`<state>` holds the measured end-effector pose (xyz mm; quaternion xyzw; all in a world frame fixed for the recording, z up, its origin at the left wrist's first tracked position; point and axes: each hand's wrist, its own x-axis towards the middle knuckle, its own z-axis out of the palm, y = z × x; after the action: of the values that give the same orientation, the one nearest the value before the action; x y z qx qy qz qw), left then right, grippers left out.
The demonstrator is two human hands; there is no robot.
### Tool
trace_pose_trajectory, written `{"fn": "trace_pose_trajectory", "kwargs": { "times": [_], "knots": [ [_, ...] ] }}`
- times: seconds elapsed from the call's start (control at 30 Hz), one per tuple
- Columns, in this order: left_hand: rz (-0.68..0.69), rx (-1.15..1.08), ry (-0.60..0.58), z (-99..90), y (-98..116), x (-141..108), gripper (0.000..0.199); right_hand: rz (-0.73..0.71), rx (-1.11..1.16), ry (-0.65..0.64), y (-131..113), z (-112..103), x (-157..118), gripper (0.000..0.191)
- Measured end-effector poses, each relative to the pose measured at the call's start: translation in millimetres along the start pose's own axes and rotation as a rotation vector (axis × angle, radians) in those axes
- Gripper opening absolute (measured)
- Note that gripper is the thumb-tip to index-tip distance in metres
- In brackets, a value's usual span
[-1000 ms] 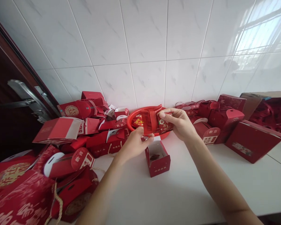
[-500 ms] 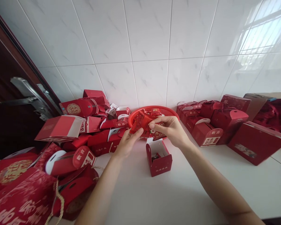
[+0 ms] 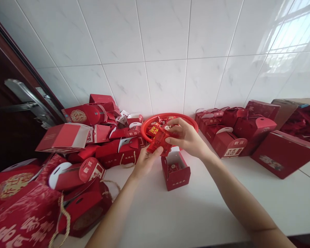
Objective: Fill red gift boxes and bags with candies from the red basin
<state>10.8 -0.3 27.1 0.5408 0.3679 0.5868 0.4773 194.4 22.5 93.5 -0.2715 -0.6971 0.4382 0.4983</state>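
Note:
Bright red shiny-wrapped packets [image 3: 160, 140] are held between both hands, just above the near rim of a red plastic basket. My left hand [image 3: 142, 162] is closed on their lower left side, thumb on top. From the right, my right hand [image 3: 190, 138] pinches the same packets with thumb and fingers; how many there are I cannot tell. Below the hands stands an open red carton box [image 3: 178, 180] with white inner walls and a red wrapped item [image 3: 174, 167] inside. The red basket [image 3: 144, 130] behind holds more red packets, partly hidden by my hands.
On the left lies a heap of red gift boxes [image 3: 63, 137] and bags, some with rope handles [image 3: 65, 220]. Closed red boxes [image 3: 229, 143] stand in rows at right, beside a larger red box [image 3: 284, 155] and a cardboard carton [image 3: 286, 110]. A tiled wall [image 3: 167, 86] rises behind.
The dark packet with gold writing has gone from my right hand, and a red item now shows in the box. My right hand has moved onto the bright red packets.

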Motion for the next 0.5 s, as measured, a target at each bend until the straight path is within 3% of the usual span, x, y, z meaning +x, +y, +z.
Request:
{"fn": "trace_pose_trajectory", "kwargs": {
  "times": [0.13,0.3,0.37,0.5],
  "knots": [
    [0.060,0.225,-0.110,1.8,3.9,-4.4,0.042,-0.034,-0.131,-0.078,-3.8,-12.1,0.4,0.025],
    [0.111,0.525,-0.130,-5.4,1.1,-7.3,0.025,-0.024,-0.196,-0.073,-4.2,-18.1,0.3,0.026],
    [0.134,0.519,-0.166,-9.5,0.3,-7.7,0.021,-0.009,-0.214,-0.135,-1.3,-16.9,0.4,0.025],
    [0.078,0.415,-0.207,-18.5,-0.4,-8.1,0.038,0.026,-0.323,-0.281,0.8,-14.8,0.0,0.016]
  ]
}}
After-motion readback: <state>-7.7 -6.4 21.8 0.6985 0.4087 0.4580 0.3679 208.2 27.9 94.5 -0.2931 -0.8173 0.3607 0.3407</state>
